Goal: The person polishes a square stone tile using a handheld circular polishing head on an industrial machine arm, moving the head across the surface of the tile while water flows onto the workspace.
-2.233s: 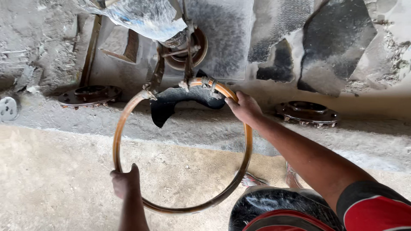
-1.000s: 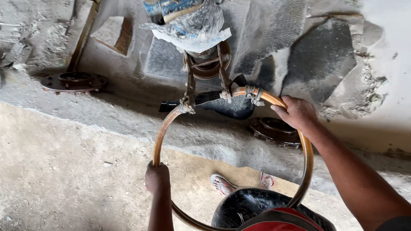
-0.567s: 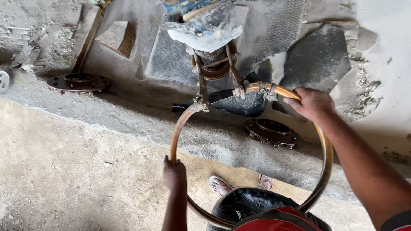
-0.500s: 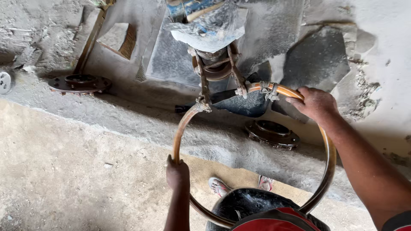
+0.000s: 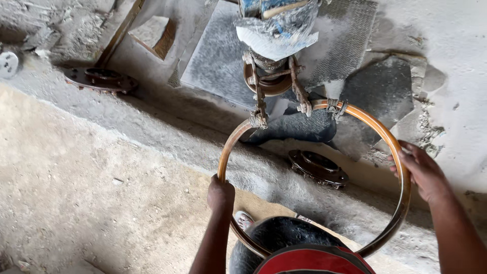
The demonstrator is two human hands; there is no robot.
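Observation:
A large brown metal ring (image 5: pixel 378 129) hangs from a rusty clamp fixture (image 5: pixel 271 83) under a wrapped grey and blue bundle (image 5: pixel 276 28). My left hand (image 5: pixel 220 193) is closed around the ring's left side, low down. On the right side of the ring, my right hand (image 5: pixel 421 170) wraps its fingers over the rim. The ring's bottom arc passes in front of my dark trousers and red shirt hem (image 5: pixel 309 259), which hide part of it. A wire binding (image 5: pixel 335 106) wraps the ring near its top.
A rusty round flange (image 5: pixel 318 167) lies on the raised concrete ledge behind the ring; another flange (image 5: pixel 101 80) sits far left. A white round object (image 5: pixel 7 64) is at the left edge. My shoe (image 5: pixel 243 219) shows below. Rough dusty concrete floor (image 5: pixel 76 193) spreads to the left.
My right hand has slid from the ring's top down along its right side. The view has shifted left and down, so the ring sits further right in frame. My left hand keeps its grip.

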